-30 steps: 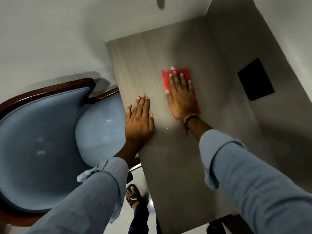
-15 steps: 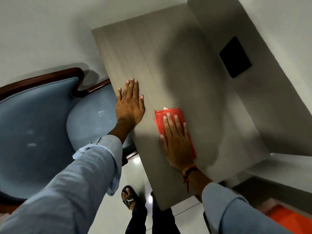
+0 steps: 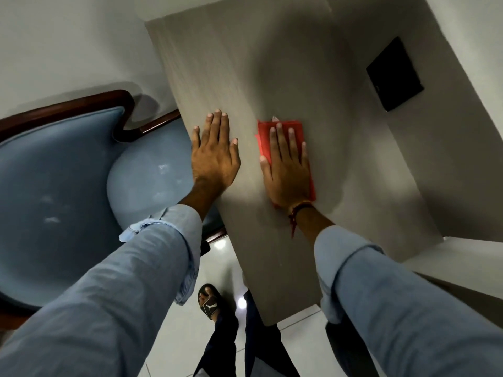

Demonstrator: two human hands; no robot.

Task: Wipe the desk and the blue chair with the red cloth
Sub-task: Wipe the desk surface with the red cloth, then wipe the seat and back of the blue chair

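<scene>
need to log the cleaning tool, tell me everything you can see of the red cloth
The red cloth is a thin fabric folded into a flat rectangle, lying on the grey desk top toward its middle. The right hand presses on it, palm down with fingers spread, covering most of it; red shows beyond the fingertips, along both sides and by the wrist. A small pale corner, perhaps a tag, pokes out at its far edge. The left hand rests flat on the desk beside it, not touching it.
</scene>
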